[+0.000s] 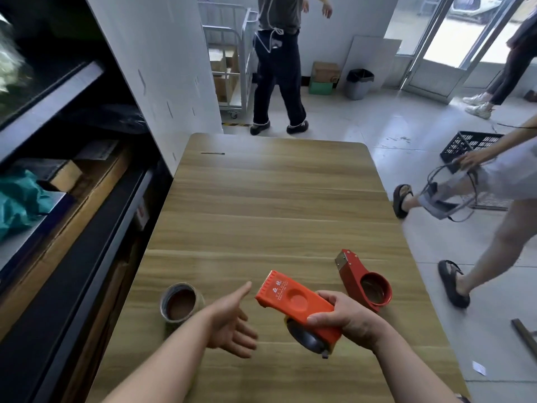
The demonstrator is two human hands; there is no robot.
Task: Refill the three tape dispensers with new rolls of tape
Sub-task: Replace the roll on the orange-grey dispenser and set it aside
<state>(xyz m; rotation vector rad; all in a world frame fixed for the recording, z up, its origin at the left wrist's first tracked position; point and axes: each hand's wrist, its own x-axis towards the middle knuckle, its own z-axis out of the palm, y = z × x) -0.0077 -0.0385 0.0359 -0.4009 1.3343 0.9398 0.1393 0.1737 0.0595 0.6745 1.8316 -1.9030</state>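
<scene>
While the right hand (345,318) grips the orange tape dispenser (293,301), the left hand (229,321) lies open beside it

Its fingers curl round the rear end of the dispenser, so the toothed front end points away from the grip, above the table (261,199); a black wheel (305,337) shows under the body; the left hand holds nothing, fingers straight, palm up; a roll of tape (180,303) lies flat on the table left of it; a red dispenser (366,280) lies on the table just behind the right hand
</scene>
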